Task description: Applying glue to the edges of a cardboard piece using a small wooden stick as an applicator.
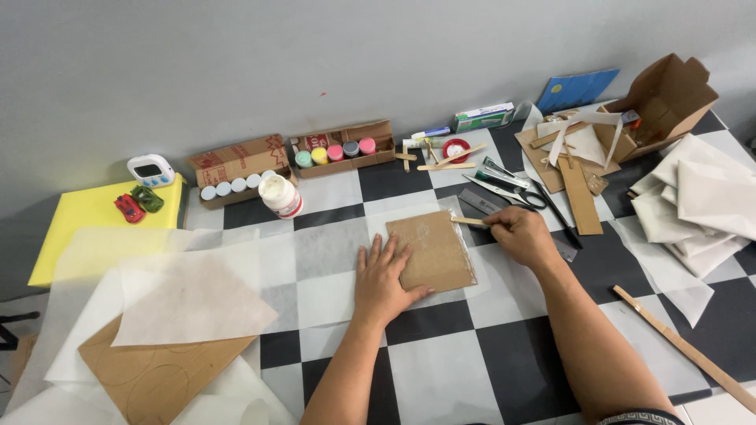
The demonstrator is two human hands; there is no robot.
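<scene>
The left hand (383, 282) lies flat with fingers spread on the near left corner of a brown cardboard square (431, 250), pinning it to the checkered table (441, 370). The right hand (520, 234) pinches a wooden stick (470, 222), its tip touching the square's upper right edge. Scissors (508, 189) lie just behind; bare table opens toward the viewer. The cardboard looks glossy along its right edge.

Single head-worn view, looking steeply down and forward over the checkered worktop (441, 370) toward the grey wall (315, 55) across the upper frame. Close range; both forearms enter from the lower edge.
</scene>
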